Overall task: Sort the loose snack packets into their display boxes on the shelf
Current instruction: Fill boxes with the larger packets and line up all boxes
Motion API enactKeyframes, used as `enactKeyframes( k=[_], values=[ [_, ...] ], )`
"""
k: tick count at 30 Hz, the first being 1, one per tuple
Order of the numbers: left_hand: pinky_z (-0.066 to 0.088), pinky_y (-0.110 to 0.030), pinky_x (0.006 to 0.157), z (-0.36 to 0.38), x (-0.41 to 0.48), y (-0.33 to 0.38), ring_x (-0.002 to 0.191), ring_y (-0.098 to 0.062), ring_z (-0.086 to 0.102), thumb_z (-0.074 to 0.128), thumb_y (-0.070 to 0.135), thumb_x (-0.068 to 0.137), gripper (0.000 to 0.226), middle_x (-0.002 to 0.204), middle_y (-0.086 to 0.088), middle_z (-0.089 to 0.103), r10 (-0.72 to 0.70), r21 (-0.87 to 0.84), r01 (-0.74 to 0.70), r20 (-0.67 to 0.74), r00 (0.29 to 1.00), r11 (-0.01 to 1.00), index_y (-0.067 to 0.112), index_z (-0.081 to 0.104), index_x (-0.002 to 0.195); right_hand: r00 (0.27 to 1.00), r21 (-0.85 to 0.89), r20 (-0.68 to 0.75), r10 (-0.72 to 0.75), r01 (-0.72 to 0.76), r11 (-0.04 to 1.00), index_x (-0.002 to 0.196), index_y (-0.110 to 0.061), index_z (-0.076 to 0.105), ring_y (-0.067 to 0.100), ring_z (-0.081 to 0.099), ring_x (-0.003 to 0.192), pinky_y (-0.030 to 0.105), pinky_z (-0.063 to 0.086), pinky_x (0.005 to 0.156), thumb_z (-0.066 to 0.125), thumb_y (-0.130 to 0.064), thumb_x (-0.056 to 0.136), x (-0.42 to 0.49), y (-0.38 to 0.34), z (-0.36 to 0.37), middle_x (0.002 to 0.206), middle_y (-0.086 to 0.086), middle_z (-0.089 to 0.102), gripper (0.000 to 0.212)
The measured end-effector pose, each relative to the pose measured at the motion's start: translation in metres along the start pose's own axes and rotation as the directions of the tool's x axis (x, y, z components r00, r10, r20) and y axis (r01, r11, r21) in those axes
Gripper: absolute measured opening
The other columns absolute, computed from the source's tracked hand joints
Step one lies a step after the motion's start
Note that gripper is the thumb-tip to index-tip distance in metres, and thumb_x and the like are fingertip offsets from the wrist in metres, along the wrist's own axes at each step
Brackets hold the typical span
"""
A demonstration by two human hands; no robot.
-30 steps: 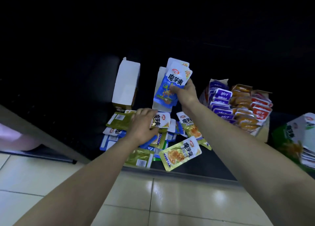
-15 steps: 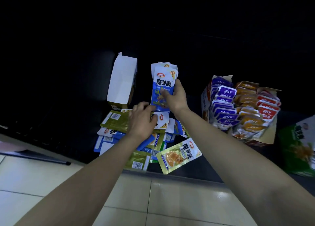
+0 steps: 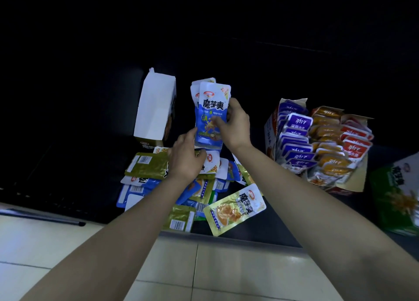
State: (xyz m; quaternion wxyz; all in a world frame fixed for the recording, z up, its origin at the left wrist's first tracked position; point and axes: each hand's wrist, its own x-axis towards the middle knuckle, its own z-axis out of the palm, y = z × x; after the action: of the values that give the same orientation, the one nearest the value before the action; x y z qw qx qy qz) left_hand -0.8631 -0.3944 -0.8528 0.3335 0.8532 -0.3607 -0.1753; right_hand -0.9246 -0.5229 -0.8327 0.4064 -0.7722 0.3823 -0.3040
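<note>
A small stack of blue-and-white snack packets (image 3: pixel 210 110) stands upright in my right hand (image 3: pixel 235 124), thumb across the front and fingers behind. My left hand (image 3: pixel 184 159) is just below it, fingers curled on a white-topped packet (image 3: pixel 212 162) in the loose pile (image 3: pixel 158 187), forefinger reaching up to the held stack's lower left corner. The pile mixes blue, gold and yellow packets on the dark shelf (image 3: pixel 79 164). A yellow packet (image 3: pixel 235 210) lies face up at the shelf's front edge. A white display box (image 3: pixel 155 107) stands open behind the pile.
On the right sits a cardboard display box (image 3: pixel 317 148) packed with purple, orange and red packets. A green box (image 3: pixel 396 198) lies at the far right. Pale floor tiles (image 3: pixel 204 266) run below the shelf's front edge (image 3: pixel 226 239). The back of the shelf is dark.
My right hand has brought the blue packet stack leftward and turned it upright over the pile. My left hand has shifted up toward its lower corner.
</note>
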Motion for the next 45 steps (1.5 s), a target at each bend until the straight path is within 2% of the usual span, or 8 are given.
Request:
enactKeyframes(
  k=[5,12,19,22,29,36,39,45],
  values=[
    [0.037,-0.045,0.103,0.002,0.002,0.000,0.124,-0.027,0.048,0.060,0.016,0.088,0.060,0.134,-0.008,0.050,0.001,-0.002,-0.001,-0.041,0.999,1.000,0.022,0.038,0.144,0.999,-0.152,0.019,-0.044,0.047,0.987,0.115,-0.004,0.051,0.026,0.069,0.082,0.048,0.057,0.063,0.067,-0.008,0.088,0.003,0.008,0.008,0.097,0.012,0.069,0.032],
    [0.039,-0.048,0.100,0.003,0.005,0.001,0.121,-0.028,0.050,0.060,0.014,0.089,0.060,0.133,-0.009,0.050,0.001,-0.034,-0.004,-0.076,0.997,0.999,0.021,0.038,0.143,0.987,-0.412,0.087,-0.135,0.159,0.897,0.113,-0.004,0.056,0.035,0.065,0.084,0.035,0.044,0.058,0.058,-0.024,0.096,0.016,0.003,0.002,0.094,0.017,0.068,0.027],
    [0.041,-0.051,0.099,0.005,0.008,-0.002,0.119,-0.030,0.051,0.060,0.016,0.089,0.065,0.131,-0.010,0.050,0.015,0.005,-0.015,-0.050,0.999,1.000,0.024,0.034,0.148,0.964,-0.343,-0.119,-0.238,0.185,0.921,0.123,-0.006,0.056,0.029,0.052,0.104,0.031,0.046,0.076,0.070,-0.001,0.081,0.012,0.012,0.007,0.115,0.015,0.048,0.044],
    [0.041,-0.051,0.100,0.004,0.007,-0.005,0.120,-0.031,0.050,0.060,0.014,0.089,0.065,0.132,-0.013,0.049,0.029,0.000,-0.029,-0.049,0.998,1.000,0.022,0.034,0.148,0.996,-0.225,-0.044,-0.074,0.063,0.972,0.123,-0.006,0.050,0.028,0.058,0.097,0.033,0.048,0.073,0.068,-0.007,0.087,0.016,0.018,0.003,0.122,0.014,0.047,0.039],
    [0.029,-0.042,0.101,-0.004,-0.004,0.001,0.123,-0.031,0.042,0.057,0.016,0.090,0.052,0.132,-0.012,0.048,0.105,0.189,-0.086,-0.091,0.990,0.978,0.015,0.046,0.141,0.990,-0.149,0.093,-0.102,0.115,0.982,0.144,-0.009,0.040,0.023,0.057,0.110,0.033,0.050,0.091,0.060,-0.012,0.094,0.004,0.020,-0.014,0.135,0.013,0.043,0.054],
    [0.045,-0.039,0.080,-0.015,-0.030,0.016,0.098,-0.029,0.056,0.058,0.016,0.087,0.017,0.099,-0.006,0.061,0.511,0.291,-0.507,0.067,0.857,0.811,0.013,0.070,0.099,0.963,-0.114,0.204,-0.173,0.199,0.973,0.101,-0.013,0.062,0.014,0.059,0.070,0.038,0.050,0.066,0.051,-0.005,0.093,-0.058,0.026,-0.060,0.081,-0.007,0.061,0.015],
    [0.040,-0.044,0.088,-0.013,-0.045,0.013,0.112,-0.033,0.050,0.060,0.036,0.082,0.038,0.116,-0.010,0.057,0.551,0.478,-0.586,0.229,0.802,0.654,0.018,0.063,0.115,0.927,-0.245,0.375,-0.033,0.134,0.960,0.114,-0.012,0.058,0.021,0.061,0.076,0.041,0.050,0.071,0.053,-0.007,0.091,-0.092,0.043,-0.074,0.089,0.004,0.063,0.024],
    [0.024,-0.043,0.112,-0.030,-0.058,-0.007,0.142,-0.029,0.023,0.071,0.054,0.077,0.095,0.154,-0.010,0.026,0.221,0.533,-0.318,0.238,0.946,0.784,0.021,0.024,0.152,0.797,-0.349,0.586,0.145,0.086,0.933,0.137,-0.013,0.050,0.023,0.048,0.126,0.022,0.038,0.093,0.062,-0.015,0.092,-0.126,0.064,-0.088,0.138,0.009,0.050,0.046]
  ],
)
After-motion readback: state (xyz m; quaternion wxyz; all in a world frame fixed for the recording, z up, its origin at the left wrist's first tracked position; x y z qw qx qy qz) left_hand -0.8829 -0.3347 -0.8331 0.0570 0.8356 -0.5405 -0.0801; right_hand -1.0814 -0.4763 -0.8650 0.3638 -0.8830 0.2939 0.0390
